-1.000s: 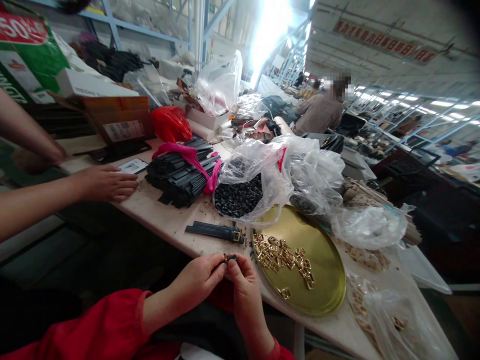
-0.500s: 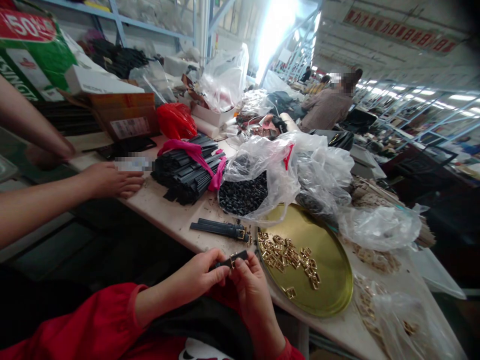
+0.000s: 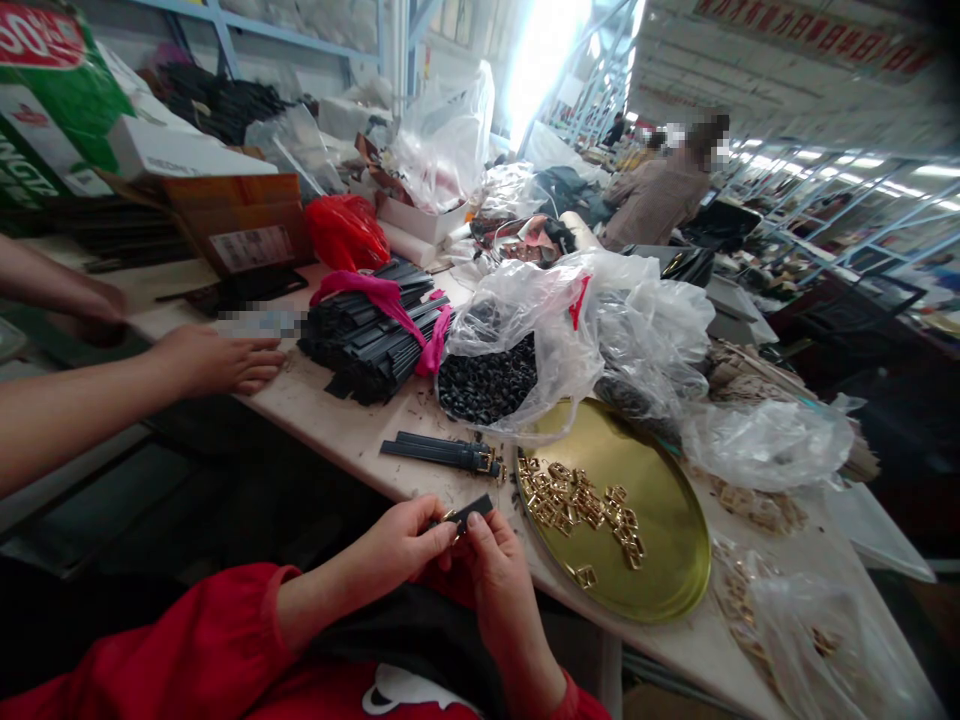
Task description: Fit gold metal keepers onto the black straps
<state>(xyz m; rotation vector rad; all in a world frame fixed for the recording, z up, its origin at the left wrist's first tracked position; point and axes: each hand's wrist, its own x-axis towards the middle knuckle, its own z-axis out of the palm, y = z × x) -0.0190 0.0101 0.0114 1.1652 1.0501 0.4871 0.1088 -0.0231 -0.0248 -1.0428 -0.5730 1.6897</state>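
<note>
Between both hands, just off the table's front edge, is a dark strap point(image 3: 474, 511) with a gold buckle on it. My left hand point(image 3: 405, 540) is closed on the strap at the buckle end, thumb near the buckle. My right hand point(image 3: 496, 560) pinches the strap's other end between thumb and fingers. Part of the strap is hidden by the fingers. Ahead of my hands lie several buckled dark straps point(image 3: 435, 452). To their right, loose gold buckles point(image 3: 577, 500) sit on a round gold tray point(image 3: 664, 520).
An open plastic bag of small black pieces point(image 3: 487, 385) stands behind the straps, beside a bundle of dark strips point(image 3: 367, 340) tied with pink cloth. Another person's hand point(image 3: 217, 360) rests on the table at left. Bags of gold parts point(image 3: 765, 505) lie at right.
The buckle on the strap has shifted left, towards my left fingers, and is now partly covered. Both hands keep hold of the strap. The view has tilted slightly.
</note>
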